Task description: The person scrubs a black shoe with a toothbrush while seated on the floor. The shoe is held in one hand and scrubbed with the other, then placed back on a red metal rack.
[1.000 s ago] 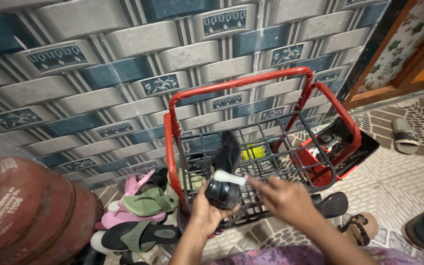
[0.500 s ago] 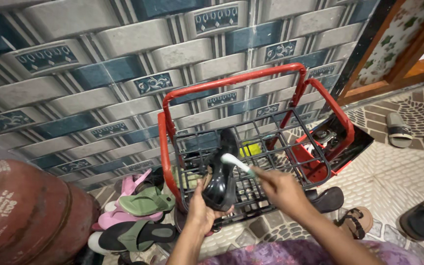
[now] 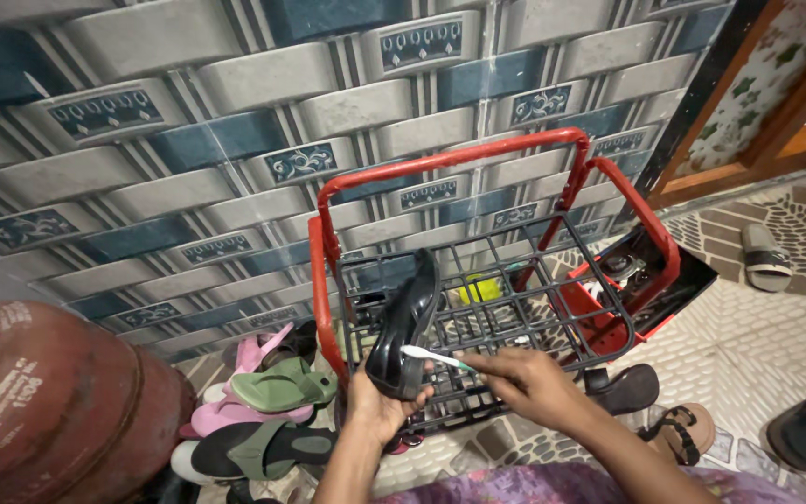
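Black shoe (image 3: 403, 327) sits clamped at its lower end in your left hand (image 3: 375, 406), long axis tilting up and right over the rack (image 3: 478, 308); your right hand (image 3: 524, 383) pinches a toothbrush (image 3: 436, 357), its head touching the shoe's side.

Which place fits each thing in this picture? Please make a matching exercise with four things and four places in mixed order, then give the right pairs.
Things:
1. black shoe
2. toothbrush
3. green sandal
4. red gas cylinder

Places:
A. at the far left edge, by the tiled wall
B. in the right hand
C. on the floor, left of the red and black rack
D. in the left hand, held up in front of the rack

Pairs: 1-D, 2-B, 3-C, 4-A
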